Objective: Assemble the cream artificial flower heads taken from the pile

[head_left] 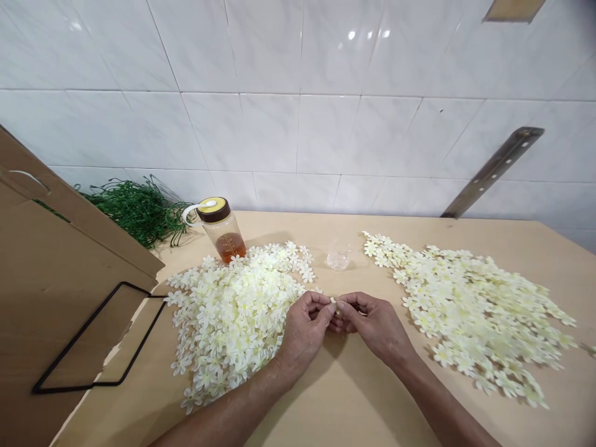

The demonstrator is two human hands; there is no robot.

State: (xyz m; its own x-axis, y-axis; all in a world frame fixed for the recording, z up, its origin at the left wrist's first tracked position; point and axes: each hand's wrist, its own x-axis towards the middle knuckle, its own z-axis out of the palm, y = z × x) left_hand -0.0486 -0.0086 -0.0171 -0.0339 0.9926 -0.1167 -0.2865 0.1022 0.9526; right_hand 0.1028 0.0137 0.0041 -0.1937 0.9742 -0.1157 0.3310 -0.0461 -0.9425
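Note:
Over the middle of the table, my left hand (307,323) and my right hand (372,320) meet fingertip to fingertip. Both are closed in a pinch on a small pale flower piece (333,302), mostly covered by the fingers. Beside my left hand lies a thick heap of white artificial flowers (242,304). A flatter spread of cream-yellow artificial flowers (475,310) is to the right of my right hand. Just beyond my fingertips stands a small clear container (339,257) with transparent bits low in it.
A bottle (223,233) of amber liquid stands behind the white heap. Green artificial stems (139,211) lie at the back left. A cardboard box (56,279) and a black wire frame (125,335) take up the left side. A metal strip (493,171) leans on the tiled wall.

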